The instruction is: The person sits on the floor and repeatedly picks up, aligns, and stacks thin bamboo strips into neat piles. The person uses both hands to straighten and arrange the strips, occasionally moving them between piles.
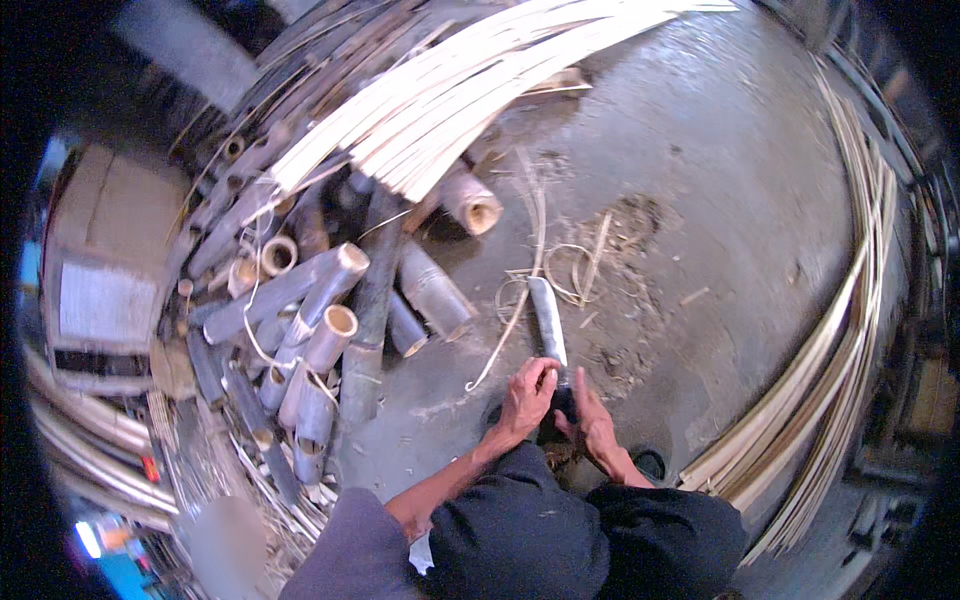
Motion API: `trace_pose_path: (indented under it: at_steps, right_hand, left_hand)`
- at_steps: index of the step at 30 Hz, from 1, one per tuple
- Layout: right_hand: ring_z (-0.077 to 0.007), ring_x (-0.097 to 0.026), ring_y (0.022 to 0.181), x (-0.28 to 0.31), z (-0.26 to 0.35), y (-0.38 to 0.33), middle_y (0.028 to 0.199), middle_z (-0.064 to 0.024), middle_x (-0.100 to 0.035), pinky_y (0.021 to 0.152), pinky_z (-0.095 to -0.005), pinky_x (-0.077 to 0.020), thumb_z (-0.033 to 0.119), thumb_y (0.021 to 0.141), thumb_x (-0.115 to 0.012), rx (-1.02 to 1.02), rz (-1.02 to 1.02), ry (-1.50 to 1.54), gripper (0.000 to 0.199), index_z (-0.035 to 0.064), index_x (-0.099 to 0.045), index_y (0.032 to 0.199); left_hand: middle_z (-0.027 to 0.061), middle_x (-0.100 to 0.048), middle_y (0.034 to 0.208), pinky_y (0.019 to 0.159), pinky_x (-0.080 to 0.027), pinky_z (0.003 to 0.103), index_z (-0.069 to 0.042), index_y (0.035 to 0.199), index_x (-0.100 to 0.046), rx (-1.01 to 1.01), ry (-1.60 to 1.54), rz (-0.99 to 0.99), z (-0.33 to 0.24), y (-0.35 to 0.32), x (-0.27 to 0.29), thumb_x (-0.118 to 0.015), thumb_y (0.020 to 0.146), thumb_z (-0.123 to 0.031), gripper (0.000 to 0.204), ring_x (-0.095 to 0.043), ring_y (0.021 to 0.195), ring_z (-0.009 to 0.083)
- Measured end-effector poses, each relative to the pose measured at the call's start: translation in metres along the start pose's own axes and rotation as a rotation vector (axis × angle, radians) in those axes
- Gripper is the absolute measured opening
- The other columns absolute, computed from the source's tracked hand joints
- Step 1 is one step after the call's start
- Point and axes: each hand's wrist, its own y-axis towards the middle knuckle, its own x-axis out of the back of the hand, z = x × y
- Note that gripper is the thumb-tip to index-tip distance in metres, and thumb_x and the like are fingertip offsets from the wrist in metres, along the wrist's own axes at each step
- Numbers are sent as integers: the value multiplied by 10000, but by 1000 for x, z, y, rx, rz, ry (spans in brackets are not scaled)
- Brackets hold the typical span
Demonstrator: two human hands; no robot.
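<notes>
A broad-bladed knife (546, 318) points away from me over the concrete floor, its dark handle held low between my hands. My left hand (525, 397) curls around the top of the handle, just under the blade. My right hand (594, 420) grips the handle from the right side, fingers wrapped on it. A thin pale bamboo sliver (503, 340) lies on the floor just left of the blade. My dark-trousered knees fill the lower middle of the view.
A heap of cut bamboo tubes (320, 330) lies to the left. Long pale bamboo strips (450, 90) fan across the top, and another bundle of strips (830, 340) curves along the right. Shavings (600, 270) litter the floor ahead. Cardboard boxes (100, 250) sit far left.
</notes>
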Motion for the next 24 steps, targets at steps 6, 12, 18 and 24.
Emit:
trace_pose_path:
  at_steps: [6, 12, 18, 24]
  right_hand:
    - [-177, -595, 824, 17, 25, -7, 900, -93, -642, 757, -316, -475, 118, 838, -668, -328, -10, 454, 288, -22, -634, 1088]
    - [-310, -516, 1066, 9, 56, 4, 1146, -168, -513, 921, -383, -417, 191, 939, -516, 135, -76, 222, 378, -15, -516, 1256]
    - [-338, -467, 1124, 36, 95, 38, 1207, -199, -463, 979, -413, -383, 132, 897, -499, 105, -165, 117, 457, 58, -479, 1348]
    - [-298, -520, 1018, 30, 99, 63, 1155, -181, -480, 907, -370, -437, 27, 850, -549, 112, -106, 265, 471, 96, -509, 1314]
  left_hand:
    - [99, -608, 888, 724, -475, 365, 2, 1063, -583, 349, -449, -45, 37, -3, -12, -563, 917, -477, 501, -571, 804, 204]
    - [115, -666, 986, 832, -462, 328, 0, 1117, -606, 418, -681, 348, 0, -18, 5, -564, 923, -480, 519, -594, 925, 170]
    - [177, -624, 792, 646, -521, 393, 7, 1214, -549, 293, -125, 113, 9, -3, 65, -670, 828, -334, 529, -641, 712, 241]
    - [205, -654, 981, 727, -510, 460, -37, 1371, -411, 293, 343, 137, 25, -82, 168, -696, 805, -288, 681, -650, 859, 380]
